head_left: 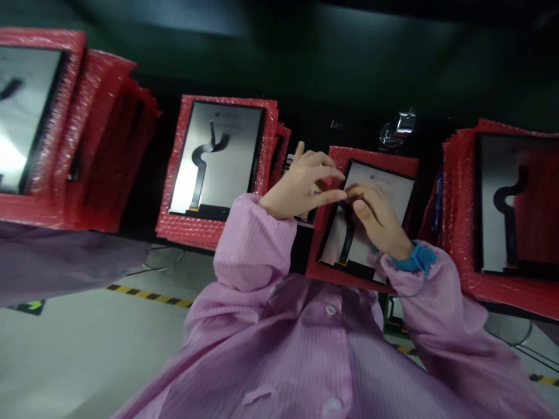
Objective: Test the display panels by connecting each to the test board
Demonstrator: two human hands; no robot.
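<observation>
A display panel (371, 233) with a silvery back lies on a red bubble-wrap sheet (321, 256) in front of me, slightly tilted in view. A black ribbon cable (348, 235) curves up from its lower edge. My right hand (378, 218), with a blue wristband, is over the panel, its fingers bent and closed at the cable's upper end. From the left, my left hand (308, 180) reaches over the panel's edge. Its thumb and forefinger are apart, with their tips close to the right fingertips. The cable's tip is hidden by the fingers.
Left of my hands, another panel (222, 157) tops a stack of red bubble wrap; a bigger stack (70, 134) stands further left. On the right is one more stacked panel (502, 203), with a blue pen (438, 201) beside it. A shiny metal object (399, 128) lies behind.
</observation>
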